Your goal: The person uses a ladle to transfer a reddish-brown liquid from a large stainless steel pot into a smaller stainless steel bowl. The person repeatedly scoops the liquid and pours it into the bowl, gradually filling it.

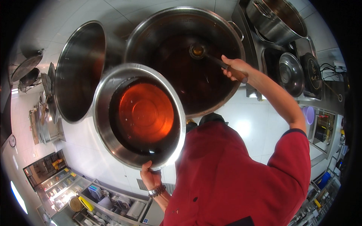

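Observation:
My left hand (150,175) grips the near rim of a wide steel basin (106,132), thumb over the edge. Reddish-brown liquid (145,113) fills its lower part, and the basin's bottom shows through. In my right hand (236,68) is the wooden handle of a ladle (210,57). The ladle's round bowl (197,51) is over or in a very large steel pot (183,14), with some amber liquid in it. Dark liquid (183,82) lies in this pot; whether the ladle touches it I cannot tell. The basin overlaps the pot's left edge in view.
Left of the basin stands another large steel pot (80,70). On the right, a counter carries a tall steel pot (275,22), a steel bowl (291,74) and a dark round lid or plate (312,70). Shelving with kitchenware (116,200) runs along the lower left.

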Demonstrator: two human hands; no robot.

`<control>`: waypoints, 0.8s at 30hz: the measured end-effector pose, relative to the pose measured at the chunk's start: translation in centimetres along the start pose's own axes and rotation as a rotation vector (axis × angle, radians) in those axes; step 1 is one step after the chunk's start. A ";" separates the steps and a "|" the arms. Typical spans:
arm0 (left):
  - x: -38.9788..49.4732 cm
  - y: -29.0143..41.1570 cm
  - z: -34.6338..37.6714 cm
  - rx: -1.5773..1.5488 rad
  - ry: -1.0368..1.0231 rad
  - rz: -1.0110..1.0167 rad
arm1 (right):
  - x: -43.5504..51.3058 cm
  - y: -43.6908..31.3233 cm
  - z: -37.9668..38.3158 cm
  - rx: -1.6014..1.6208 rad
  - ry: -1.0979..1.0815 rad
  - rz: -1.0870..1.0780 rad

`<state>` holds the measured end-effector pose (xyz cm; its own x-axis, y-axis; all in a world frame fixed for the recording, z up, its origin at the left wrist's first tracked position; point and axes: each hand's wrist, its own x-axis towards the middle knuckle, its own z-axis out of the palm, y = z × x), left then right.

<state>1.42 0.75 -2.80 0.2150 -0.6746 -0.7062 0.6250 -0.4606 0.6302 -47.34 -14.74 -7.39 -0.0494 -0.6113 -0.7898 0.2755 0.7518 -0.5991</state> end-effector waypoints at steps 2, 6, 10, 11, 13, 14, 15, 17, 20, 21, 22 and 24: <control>0.0 0.0 0.1 -0.003 -0.002 -0.006 | 0.5 -0.4 -0.1 0.005 0.014 -0.027; 0.2 0.0 -0.5 -0.004 0.018 -0.010 | 1.9 -1.1 -0.5 0.008 0.005 -0.057; 0.6 -0.3 -0.7 0.004 0.027 0.014 | 3.4 -1.4 -0.6 0.024 -0.010 -0.076; 0.6 -0.3 -0.7 0.006 0.021 0.011 | 3.6 -1.5 -0.5 0.033 -0.011 -0.074; 0.5 -0.2 -0.8 0.005 0.011 0.006 | 4.1 -1.9 0.0 0.046 -0.018 -0.070; 0.5 -0.2 -0.8 0.006 0.018 0.011 | 4.3 -2.0 0.2 0.054 -0.029 -0.073; 0.4 -0.2 -0.7 0.008 0.025 0.016 | 4.5 -2.0 0.3 0.063 -0.040 -0.077; 0.4 -0.3 -0.5 0.006 0.027 0.020 | 5.0 -2.1 0.6 0.070 -0.057 -0.083; 0.4 -0.2 -0.3 -0.004 0.015 0.017 | 5.6 -2.2 1.0 0.065 -0.072 -0.085; 0.4 -0.3 -0.4 -0.007 0.015 0.018 | 5.8 -2.4 1.3 0.061 -0.079 -0.082; 0.4 -0.3 -0.5 -0.010 0.016 0.018 | 5.9 -2.5 1.6 0.058 -0.085 -0.079; 0.3 -0.3 -0.3 -0.011 0.021 0.019 | 5.9 -2.6 2.2 0.062 -0.087 -0.088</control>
<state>1.54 0.88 -3.34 0.2423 -0.6707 -0.7010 0.6288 -0.4417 0.6399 -46.25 -20.86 -10.25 0.0072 -0.6952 -0.7187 0.3330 0.6794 -0.6538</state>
